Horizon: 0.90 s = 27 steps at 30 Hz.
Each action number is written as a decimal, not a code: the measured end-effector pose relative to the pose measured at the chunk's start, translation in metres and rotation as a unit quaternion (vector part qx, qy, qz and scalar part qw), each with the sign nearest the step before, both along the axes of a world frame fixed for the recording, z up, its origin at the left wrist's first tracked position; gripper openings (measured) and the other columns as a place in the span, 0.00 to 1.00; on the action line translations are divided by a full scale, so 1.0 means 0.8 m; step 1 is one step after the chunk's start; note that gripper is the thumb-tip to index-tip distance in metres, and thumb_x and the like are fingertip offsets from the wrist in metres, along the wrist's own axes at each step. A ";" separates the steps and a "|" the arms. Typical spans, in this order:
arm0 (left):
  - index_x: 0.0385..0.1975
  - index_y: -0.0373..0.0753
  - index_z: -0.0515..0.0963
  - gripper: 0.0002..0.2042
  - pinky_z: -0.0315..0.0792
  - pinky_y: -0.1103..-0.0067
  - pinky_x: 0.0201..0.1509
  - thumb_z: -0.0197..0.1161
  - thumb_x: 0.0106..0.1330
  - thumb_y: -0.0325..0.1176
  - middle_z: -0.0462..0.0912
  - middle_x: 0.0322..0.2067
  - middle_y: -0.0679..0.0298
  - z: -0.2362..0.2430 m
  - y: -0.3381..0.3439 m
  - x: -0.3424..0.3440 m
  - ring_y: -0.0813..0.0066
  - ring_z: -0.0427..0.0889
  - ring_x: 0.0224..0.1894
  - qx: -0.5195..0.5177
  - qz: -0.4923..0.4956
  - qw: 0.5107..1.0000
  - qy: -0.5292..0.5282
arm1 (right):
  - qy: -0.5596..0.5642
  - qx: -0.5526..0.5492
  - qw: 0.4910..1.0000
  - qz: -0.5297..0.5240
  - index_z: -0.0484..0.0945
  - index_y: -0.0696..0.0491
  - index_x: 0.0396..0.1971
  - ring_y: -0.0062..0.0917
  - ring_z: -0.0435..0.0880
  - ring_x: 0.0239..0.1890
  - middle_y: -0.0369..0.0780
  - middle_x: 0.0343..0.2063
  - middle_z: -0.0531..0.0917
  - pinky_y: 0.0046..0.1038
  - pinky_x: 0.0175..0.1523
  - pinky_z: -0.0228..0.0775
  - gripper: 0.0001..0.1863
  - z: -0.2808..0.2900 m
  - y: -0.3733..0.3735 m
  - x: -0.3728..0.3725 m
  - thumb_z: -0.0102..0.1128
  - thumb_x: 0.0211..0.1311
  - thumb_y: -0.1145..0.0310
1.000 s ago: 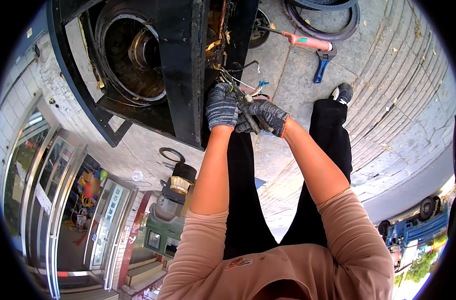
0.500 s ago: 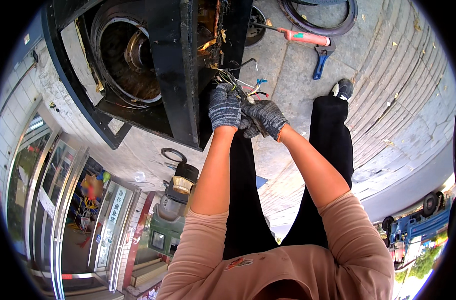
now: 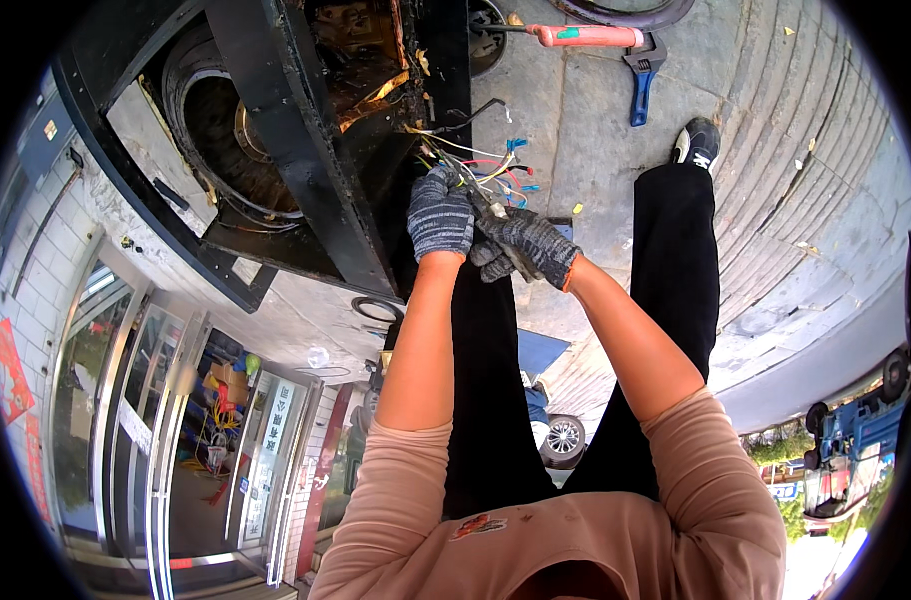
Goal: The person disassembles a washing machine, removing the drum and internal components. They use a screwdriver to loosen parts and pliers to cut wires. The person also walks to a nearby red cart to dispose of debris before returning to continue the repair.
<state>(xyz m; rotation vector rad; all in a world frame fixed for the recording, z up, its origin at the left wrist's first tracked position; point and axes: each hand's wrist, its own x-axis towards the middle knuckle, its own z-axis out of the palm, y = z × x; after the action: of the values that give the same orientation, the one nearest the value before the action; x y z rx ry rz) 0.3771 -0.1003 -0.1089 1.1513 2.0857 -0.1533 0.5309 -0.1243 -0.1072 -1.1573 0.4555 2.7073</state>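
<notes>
Both my hands wear grey knitted gloves and work beside the lower right edge of a black metal cabinet (image 3: 325, 170). My left hand (image 3: 441, 215) is closed around the base of a bundle of thin coloured wires (image 3: 495, 168), at the cabinet's side. Close beside it, my right hand (image 3: 535, 245) is closed on a slim grey metal tool (image 3: 497, 210) that looks like pliers; its jaws are not clear. White, red and yellow wires fan out past my fingers, some with blue end connectors (image 3: 516, 143).
Inside the cabinet sits a round metal-rimmed opening (image 3: 190, 120). On the paving lie a red-handled tool (image 3: 590, 36), an adjustable wrench (image 3: 642, 85) with a blue handle, and a dark ring (image 3: 635, 14). A round dark container (image 3: 485, 45) stands by the cabinet. My shoe (image 3: 697, 143) is at right.
The view has shifted, so the cabinet and ground tools appear higher and farther left. More of the wire ends show beyond my gloves. Both hands keep their grip.
</notes>
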 end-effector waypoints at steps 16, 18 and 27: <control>0.43 0.32 0.76 0.10 0.72 0.75 0.49 0.58 0.61 0.24 0.80 0.39 0.58 -0.001 -0.011 -0.001 0.72 0.78 0.41 0.047 0.066 0.996 -0.032 | -0.003 0.199 0.976 0.092 0.79 0.59 0.36 0.21 0.82 0.30 0.38 0.30 0.84 0.25 0.33 0.75 0.10 -0.015 -0.018 -0.023 0.64 0.54 0.72; 0.44 0.33 0.75 0.11 0.72 0.75 0.49 0.58 0.63 0.26 0.79 0.41 0.58 0.015 -0.013 0.017 0.72 0.77 0.43 0.076 0.100 0.991 -0.039 | 0.007 0.038 0.997 0.062 0.79 0.59 0.36 0.19 0.81 0.28 0.38 0.29 0.84 0.24 0.31 0.73 0.11 -0.018 -0.015 -0.020 0.63 0.55 0.69; 0.41 0.36 0.73 0.15 0.76 0.84 0.28 0.64 0.65 0.40 0.79 0.30 0.66 0.054 0.002 0.035 0.81 0.79 0.27 0.003 0.410 0.900 -0.148 | -0.156 0.307 0.900 0.266 0.72 0.60 0.48 0.38 0.82 0.37 0.50 0.34 0.83 0.34 0.45 0.73 0.23 0.003 0.009 -0.016 0.59 0.58 0.60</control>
<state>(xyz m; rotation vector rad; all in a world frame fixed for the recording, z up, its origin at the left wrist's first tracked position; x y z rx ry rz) 0.4050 -0.0988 -0.0654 0.1962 2.1054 0.4065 0.5182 -0.1169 -0.1047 -1.6154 -0.8182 2.6285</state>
